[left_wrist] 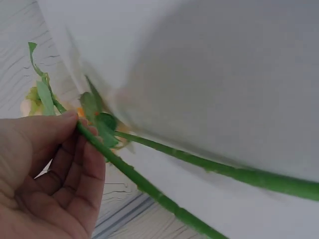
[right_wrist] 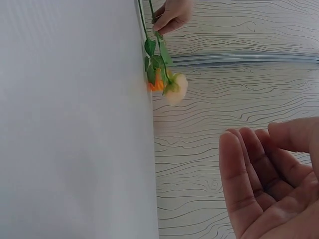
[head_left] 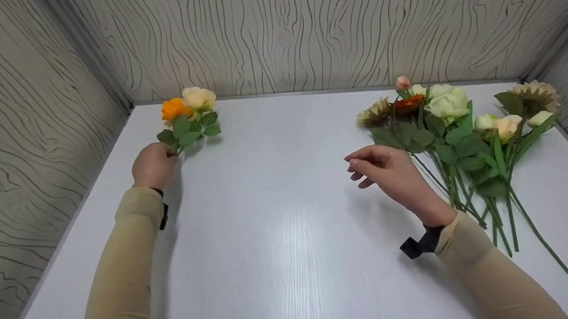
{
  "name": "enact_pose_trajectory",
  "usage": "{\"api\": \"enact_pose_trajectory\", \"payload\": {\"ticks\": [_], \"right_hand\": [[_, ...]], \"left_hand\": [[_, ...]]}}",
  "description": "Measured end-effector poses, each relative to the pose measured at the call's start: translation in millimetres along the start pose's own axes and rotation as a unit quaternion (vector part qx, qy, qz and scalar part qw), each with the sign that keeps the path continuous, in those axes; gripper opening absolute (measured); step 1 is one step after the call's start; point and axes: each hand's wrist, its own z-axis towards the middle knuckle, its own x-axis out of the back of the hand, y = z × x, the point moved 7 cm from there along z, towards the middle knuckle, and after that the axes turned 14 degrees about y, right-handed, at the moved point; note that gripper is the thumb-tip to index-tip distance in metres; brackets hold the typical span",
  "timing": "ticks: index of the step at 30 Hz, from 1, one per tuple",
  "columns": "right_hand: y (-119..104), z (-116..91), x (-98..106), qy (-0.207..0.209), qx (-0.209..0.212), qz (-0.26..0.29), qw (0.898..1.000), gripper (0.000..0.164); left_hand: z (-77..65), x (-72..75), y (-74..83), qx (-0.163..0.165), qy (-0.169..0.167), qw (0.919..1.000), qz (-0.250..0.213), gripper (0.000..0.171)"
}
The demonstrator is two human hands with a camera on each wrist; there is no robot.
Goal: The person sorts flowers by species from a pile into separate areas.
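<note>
At the far left of the table, my left hand (head_left: 153, 165) pinches the green stem (left_wrist: 127, 169) of a cream rose (head_left: 199, 97) between thumb and fingers. An orange flower (head_left: 173, 108) lies beside that rose; its own stem (left_wrist: 214, 167) runs along the table, apart from the fingers. Leaves (head_left: 183, 130) crowd below both blooms. My right hand (head_left: 388, 172) hovers over the table with loosely bent fingers and holds nothing. Right of it spreads a pile of artificial flowers, with a large white bloom (head_left: 447, 102) and a beige sunflower-like head (head_left: 536, 97).
The pile's stems (head_left: 507, 224) point toward the table's near right. A red-orange flower (head_left: 409, 103) and a pale peach rose (head_left: 508, 126) lie among its leaves. Wood-patterned panels (head_left: 286, 36) rise behind the white table (head_left: 276, 189) and on both sides.
</note>
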Motion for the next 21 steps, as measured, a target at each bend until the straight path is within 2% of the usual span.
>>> {"api": "enact_pose_trajectory", "payload": {"ticks": [4,11,14,18,21], "right_hand": [[0,0,-1,-0.003,0.0,-0.005,1.0,0.026],[5,0,-2,-0.01,0.002,-0.011,1.0,0.025],[7,0,-4,-0.017,-0.001,-0.013,1.0,0.025],[10,1,-6,-0.025,-0.011,-0.023,0.999,0.025],[13,2,-5,-0.027,-0.014,-0.032,0.999,0.025]], "left_hand": [[1.2,-8.2,-8.9,0.012,0.004,0.9999,0.0,0.021],[1.5,-14.7,-10.3,0.037,0.0,0.9993,0.009,0.013],[1.4,-17.2,-12.4,0.032,0.003,0.9994,0.012,0.008],[0.0,-18.6,-16.7,0.016,0.018,0.9996,0.013,0.019],[-0.9,-19.1,-16.8,0.019,0.014,0.9996,0.016,0.015]]}}
